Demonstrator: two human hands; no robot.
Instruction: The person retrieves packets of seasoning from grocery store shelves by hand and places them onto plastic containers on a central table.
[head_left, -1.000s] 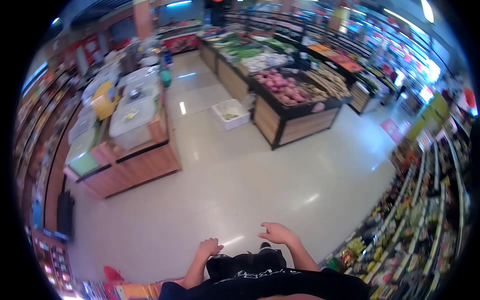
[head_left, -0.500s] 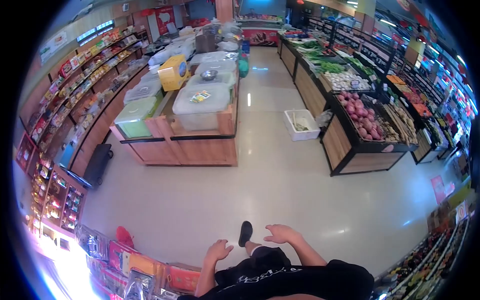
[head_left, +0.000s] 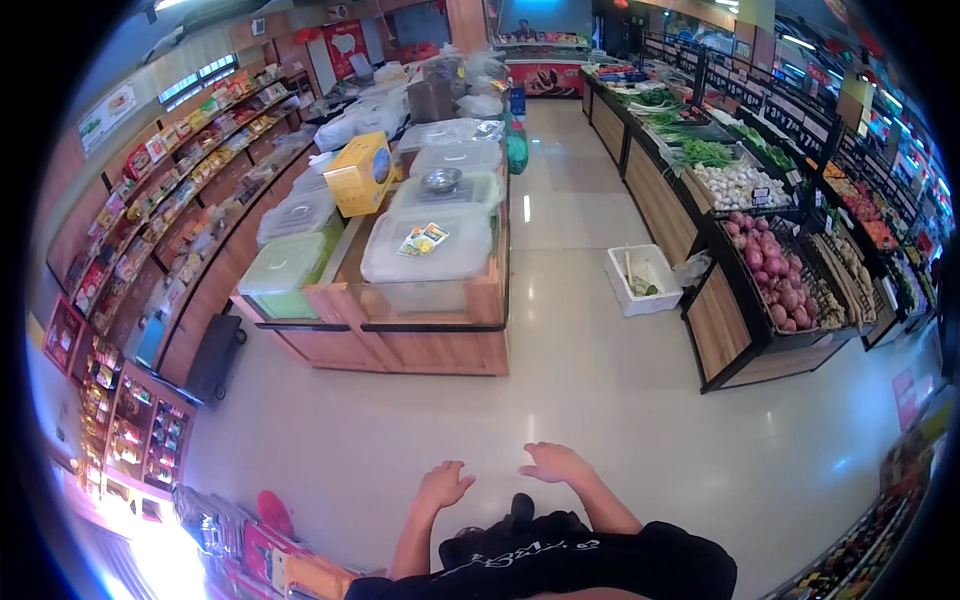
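In the head view, my left hand (head_left: 443, 484) hangs in the air in front of my body, fingers apart and holding nothing. My right hand (head_left: 556, 462) is level with it a little to the right, also bare, with fingers stretched toward the left. Between and below them show my black shirt (head_left: 580, 562) and a dark shoe (head_left: 522, 506) on the pale floor (head_left: 420, 420). Neither hand touches anything. Nearest ahead is a wooden display counter (head_left: 430, 350) bearing lidded plastic bins (head_left: 428, 245).
Right of the aisle, a produce stand (head_left: 730, 345) holds red onions (head_left: 770, 270) and garlic bulbs (head_left: 740, 188). A white crate (head_left: 640, 298) sits on the floor beside it. Snack shelves (head_left: 165, 235) line the left wall, with a dark cart (head_left: 212, 360) below. Packaged goods (head_left: 265, 550) stand close at lower left.
My view has moved forward, so the counter, crate and produce stand appear nearer and lower. The stepping leg has drawn back beneath my body. Both hands remain raised with nothing in them.
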